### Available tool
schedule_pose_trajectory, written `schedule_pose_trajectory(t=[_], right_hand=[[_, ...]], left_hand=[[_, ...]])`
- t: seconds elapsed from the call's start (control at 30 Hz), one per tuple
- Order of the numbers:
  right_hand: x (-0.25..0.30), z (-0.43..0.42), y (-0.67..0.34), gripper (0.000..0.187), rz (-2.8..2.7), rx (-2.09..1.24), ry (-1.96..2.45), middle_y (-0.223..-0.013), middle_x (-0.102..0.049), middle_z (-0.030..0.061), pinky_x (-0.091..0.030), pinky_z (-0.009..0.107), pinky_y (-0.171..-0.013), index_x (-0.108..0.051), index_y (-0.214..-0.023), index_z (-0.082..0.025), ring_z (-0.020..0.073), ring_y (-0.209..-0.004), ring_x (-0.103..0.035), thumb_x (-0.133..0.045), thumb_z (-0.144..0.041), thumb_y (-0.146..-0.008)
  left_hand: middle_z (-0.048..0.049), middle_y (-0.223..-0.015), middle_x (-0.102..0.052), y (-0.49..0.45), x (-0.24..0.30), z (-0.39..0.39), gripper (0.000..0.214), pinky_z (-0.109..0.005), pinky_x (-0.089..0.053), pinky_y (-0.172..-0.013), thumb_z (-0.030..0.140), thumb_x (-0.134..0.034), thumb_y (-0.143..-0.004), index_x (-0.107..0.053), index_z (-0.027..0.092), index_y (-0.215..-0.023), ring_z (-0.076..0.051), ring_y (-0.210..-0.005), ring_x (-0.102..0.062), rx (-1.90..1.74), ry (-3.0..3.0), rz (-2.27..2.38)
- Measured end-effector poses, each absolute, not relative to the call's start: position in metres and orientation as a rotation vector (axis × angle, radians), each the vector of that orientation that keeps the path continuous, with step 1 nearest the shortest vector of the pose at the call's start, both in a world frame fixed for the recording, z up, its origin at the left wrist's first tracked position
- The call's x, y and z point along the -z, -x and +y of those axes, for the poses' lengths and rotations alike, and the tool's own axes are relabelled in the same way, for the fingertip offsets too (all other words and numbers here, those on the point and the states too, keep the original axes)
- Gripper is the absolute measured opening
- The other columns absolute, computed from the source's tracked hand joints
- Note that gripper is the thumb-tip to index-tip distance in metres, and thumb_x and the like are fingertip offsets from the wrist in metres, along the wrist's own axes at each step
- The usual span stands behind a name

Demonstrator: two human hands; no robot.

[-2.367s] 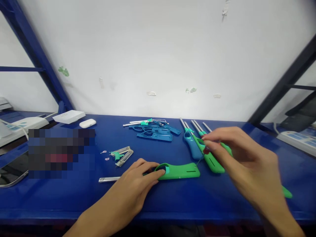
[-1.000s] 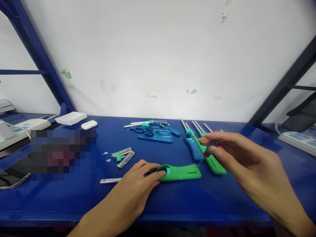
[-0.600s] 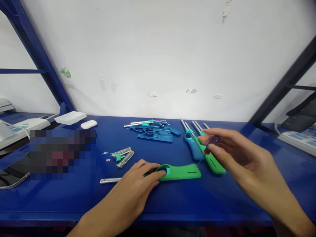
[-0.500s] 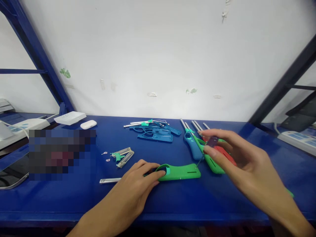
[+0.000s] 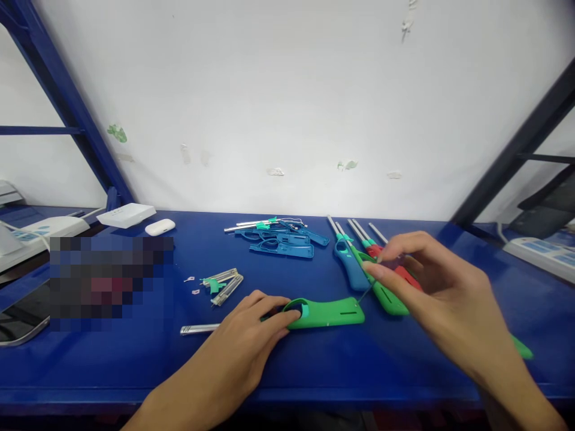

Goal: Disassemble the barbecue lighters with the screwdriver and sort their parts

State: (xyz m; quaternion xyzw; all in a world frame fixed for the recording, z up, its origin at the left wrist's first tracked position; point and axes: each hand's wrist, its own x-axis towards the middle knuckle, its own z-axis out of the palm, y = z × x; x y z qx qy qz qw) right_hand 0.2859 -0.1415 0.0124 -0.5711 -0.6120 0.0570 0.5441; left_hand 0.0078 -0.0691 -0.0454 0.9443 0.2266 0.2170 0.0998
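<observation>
A green long-nosed lighter [image 5: 327, 312] lies flat on the blue bench [image 5: 287, 365], its metal nozzle [image 5: 197, 328] pointing left. My left hand [image 5: 251, 335] lies on its trigger end with the fingers curled over it, pressing it down. My right hand [image 5: 426, 287] hovers over the lighter's right end, thumb and fingertips pinched on a small screwdriver [image 5: 366, 293] whose thin shaft meets the green body's corner. The tool's handle is mostly hidden by the fingers.
Behind my right hand lie a blue lighter [image 5: 350, 266], a green lighter [image 5: 381, 290] and a red one [image 5: 404, 275]. Blue lighter shells [image 5: 281, 239] sit at the back, metal parts [image 5: 222, 281] left of centre. An earbud case [image 5: 159, 227] and white box [image 5: 126, 214] stand far left.
My right hand's fingers have shifted round the screwdriver handle, as in turning it, and now hide it more. The left hand and the green lighter have stayed put.
</observation>
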Motion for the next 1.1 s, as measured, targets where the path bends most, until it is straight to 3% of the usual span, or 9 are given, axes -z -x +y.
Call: schedule_pose_trajectory(t=[0.17,0.23,0.33,0.47,0.57,0.77,0.93,1.1], right_hand=[[-0.016,-0.145,-0.287,0.028,-1.540,-0.260,1.394,-0.120,-0.075,-0.0044,-0.052,0.030,-0.093,-0.068,-0.129,-0.044,0.0188,-0.110,-0.070,-0.068,-0.046,-0.101],[-0.017,-0.145,-0.286,0.022,-1.554,-0.203,1.407,-0.121,-0.073,-0.0051,-0.051,0.030,-0.094,-0.071,-0.121,-0.042,0.0182,-0.111,-0.067,-0.071,-0.046,-0.099],[-0.016,-0.144,-0.285,0.014,-1.549,-0.119,1.402,-0.110,-0.070,-0.0056,-0.050,0.029,-0.084,-0.073,-0.108,-0.039,0.0157,-0.096,-0.065,-0.077,-0.043,-0.095],[-0.017,-0.145,-0.287,0.018,-1.432,-0.061,1.384,-0.106,-0.074,-0.0035,-0.050,0.029,-0.071,-0.074,-0.113,-0.039,0.0167,-0.088,-0.067,-0.076,-0.043,-0.095],[-0.017,-0.145,-0.291,0.017,-1.307,-0.033,1.350,-0.099,-0.075,-0.0035,-0.050,0.027,-0.062,-0.074,-0.106,-0.037,0.0167,-0.080,-0.069,-0.079,-0.044,-0.091],[-0.005,-0.131,-0.305,0.013,-1.536,-0.128,1.551,-0.099,-0.076,-0.0011,-0.053,0.033,-0.075,-0.072,-0.090,-0.031,0.0210,-0.087,-0.071,-0.073,-0.044,-0.092],[-0.003,-0.133,-0.309,0.019,-1.703,-0.229,1.722,-0.107,-0.079,-0.0019,-0.050,0.038,-0.086,-0.076,-0.104,-0.035,0.0253,-0.098,-0.073,-0.072,-0.047,-0.090],[-0.009,-0.139,-0.307,0.020,-1.777,-0.297,1.858,-0.089,-0.078,-0.0023,-0.047,0.037,-0.077,-0.076,-0.084,-0.033,0.0237,-0.082,-0.070,-0.065,-0.048,-0.091]], left_hand=[[-0.0027,-0.144,-0.065,-0.006,0.045,-0.070,0.040,-0.045,-0.052,-0.115,0.013,-0.047,-0.110,-0.059,0.029,-0.145,-0.023,-0.130,-0.058,-0.642,-2.785,0.676],[-0.0025,-0.144,-0.065,-0.006,0.046,-0.070,0.039,-0.045,-0.052,-0.114,0.013,-0.047,-0.110,-0.060,0.029,-0.144,-0.023,-0.130,-0.058,-0.645,-2.782,0.670],[-0.0026,-0.144,-0.064,-0.006,0.046,-0.069,0.039,-0.046,-0.051,-0.116,0.013,-0.047,-0.110,-0.060,0.029,-0.144,-0.023,-0.131,-0.058,-0.639,-2.788,0.662],[-0.0024,-0.146,-0.063,-0.007,0.047,-0.068,0.041,-0.046,-0.051,-0.116,0.014,-0.046,-0.111,-0.058,0.031,-0.146,-0.023,-0.133,-0.056,-0.623,-2.783,0.679],[-0.0022,-0.147,-0.063,-0.006,0.048,-0.068,0.040,-0.047,-0.049,-0.117,0.014,-0.045,-0.111,-0.058,0.030,-0.146,-0.024,-0.134,-0.056,-0.614,-2.784,0.672],[-0.0015,-0.146,-0.063,-0.005,0.048,-0.068,0.040,-0.047,-0.052,-0.115,0.014,-0.045,-0.111,-0.059,0.032,-0.144,-0.023,-0.133,-0.056,-0.618,-2.764,0.703],[-0.0020,-0.146,-0.063,-0.007,0.047,-0.067,0.040,-0.046,-0.051,-0.116,0.014,-0.045,-0.111,-0.059,0.030,-0.145,-0.023,-0.134,-0.056,-0.627,-2.796,0.674],[-0.0021,-0.146,-0.063,-0.006,0.047,-0.067,0.040,-0.046,-0.048,-0.118,0.014,-0.045,-0.111,-0.059,0.030,-0.145,-0.023,-0.133,-0.056,-0.622,-2.790,0.669]])
